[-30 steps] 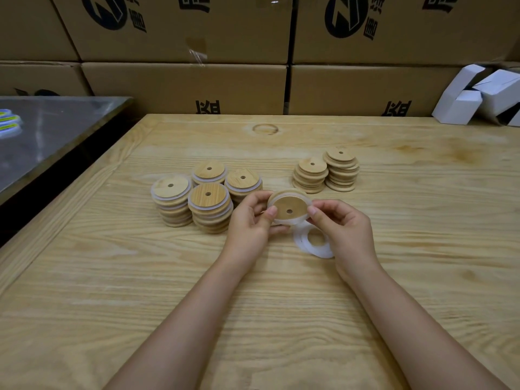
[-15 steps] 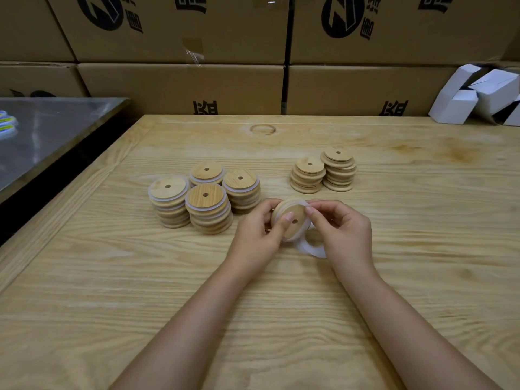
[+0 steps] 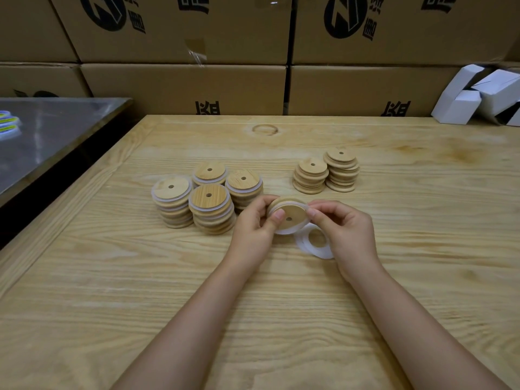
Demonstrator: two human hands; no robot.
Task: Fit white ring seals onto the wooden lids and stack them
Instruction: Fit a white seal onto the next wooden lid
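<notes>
So, I see the left hand (image 3: pixel 253 232) and right hand (image 3: pixel 346 229) pinching the round wooden lid (image 3: pixel 291 213), holed face tilted toward me, thin white ring seal (image 3: pixel 284 230) seemingly half-seated.

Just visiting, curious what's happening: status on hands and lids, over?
Left hand and right hand both pinching one wooden lid, white ring seal at its rim. Loose seals on table by right hand. Nothing blocking.

The desk (image 3: pixel 422 277) is pale, matt wood with bold open grain. The stacked lids (image 3: pixel 208 195) and the raised lid (image 3: pixel 292 213) are smooth light wood. The ring seals (image 3: pixel 320 253) look like soft, matt, milky-white rubber or plastic. Behind stand matt brown cardboard boxes (image 3: pixel 183 85) and white card cartons (image 3: pixel 455 108). At the left is a dully gleaming metal top (image 3: pixel 56 130).
</notes>
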